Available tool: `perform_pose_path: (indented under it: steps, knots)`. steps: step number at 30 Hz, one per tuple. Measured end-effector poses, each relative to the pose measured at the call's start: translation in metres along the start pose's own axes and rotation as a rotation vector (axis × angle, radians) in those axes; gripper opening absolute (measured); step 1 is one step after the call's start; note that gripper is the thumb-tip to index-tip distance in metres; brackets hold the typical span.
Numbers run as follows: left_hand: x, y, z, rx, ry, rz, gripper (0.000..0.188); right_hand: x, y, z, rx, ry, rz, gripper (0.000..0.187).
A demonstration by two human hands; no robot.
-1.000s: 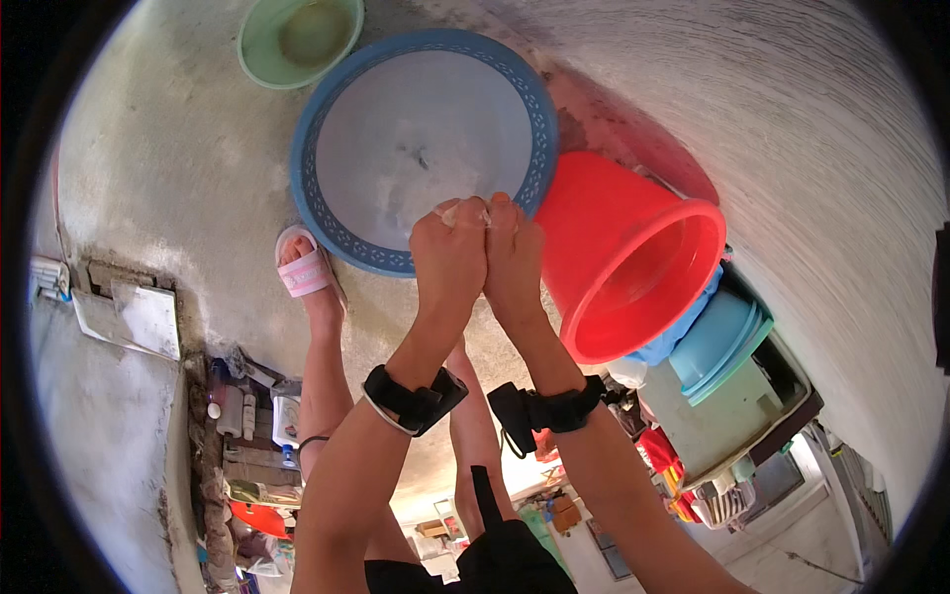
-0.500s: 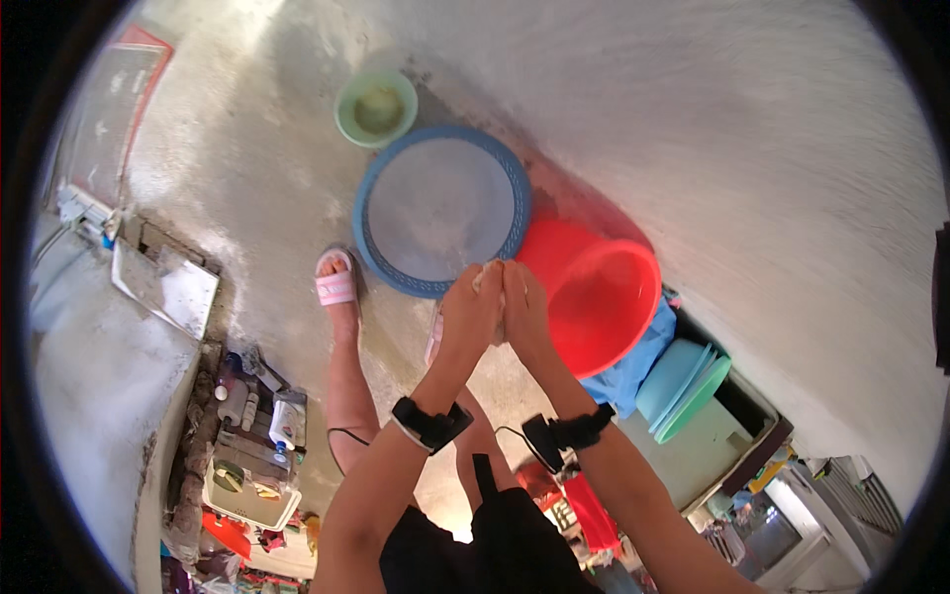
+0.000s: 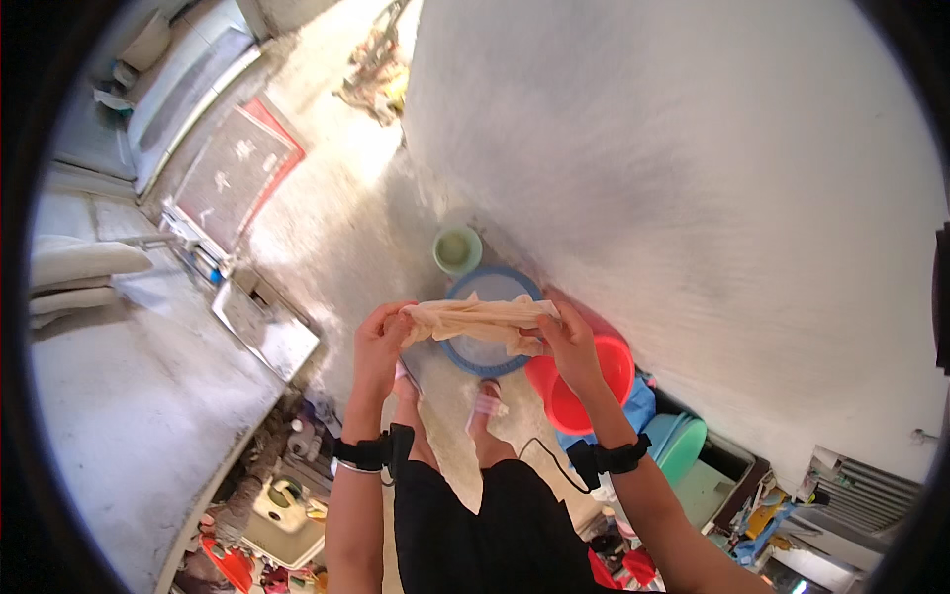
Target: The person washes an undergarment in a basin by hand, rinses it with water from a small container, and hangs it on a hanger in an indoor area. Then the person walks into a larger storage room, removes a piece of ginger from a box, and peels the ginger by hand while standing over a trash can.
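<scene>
A crumpled, cream-coloured cloth is stretched sideways between my two hands. Its left end is gripped by my left hand, its right end by my right hand. I cannot tell what kind of cloth item it is. Below the cloth, on the floor, stands a round basin with a blue lattice rim, partly hidden by the cloth. A small pale green basin with murky liquid sits just beyond it. To the right, a large red tub leans tilted, partly behind my right hand.
Blue and green basins rest on a low ledge at the right. A white wall rises on the right. A red-edged mat lies far left. At the lower left stands a cream tray with items.
My hands were together, closed on a bunched cloth low over the blue-rimmed basin. They have risen and moved apart, spreading the cloth between them. The view has tilted up.
</scene>
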State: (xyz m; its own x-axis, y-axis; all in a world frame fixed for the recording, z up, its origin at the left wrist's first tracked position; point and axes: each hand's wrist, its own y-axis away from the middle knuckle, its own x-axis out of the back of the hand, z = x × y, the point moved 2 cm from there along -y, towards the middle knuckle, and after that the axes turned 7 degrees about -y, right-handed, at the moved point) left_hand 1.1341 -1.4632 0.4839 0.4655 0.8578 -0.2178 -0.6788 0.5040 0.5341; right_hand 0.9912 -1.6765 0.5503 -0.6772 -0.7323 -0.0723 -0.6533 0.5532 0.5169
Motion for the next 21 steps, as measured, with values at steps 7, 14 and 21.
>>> perform_pose_path:
  steps: [7,14,21]
  knots:
    - [0.093,0.018,0.165,-0.366,-0.342,0.111,0.01,-0.096,-0.01,-0.124,0.255,0.202,0.027,0.018]
    - [0.2,-0.008,0.264,-0.459,-0.351,0.412,0.011,-0.195,-0.069,-0.214,0.404,-0.09,-0.055,0.019]
    - [0.257,-0.054,0.386,-0.37,-0.212,0.511,0.014,-0.304,-0.154,-0.274,0.234,-0.156,-0.195,0.021]
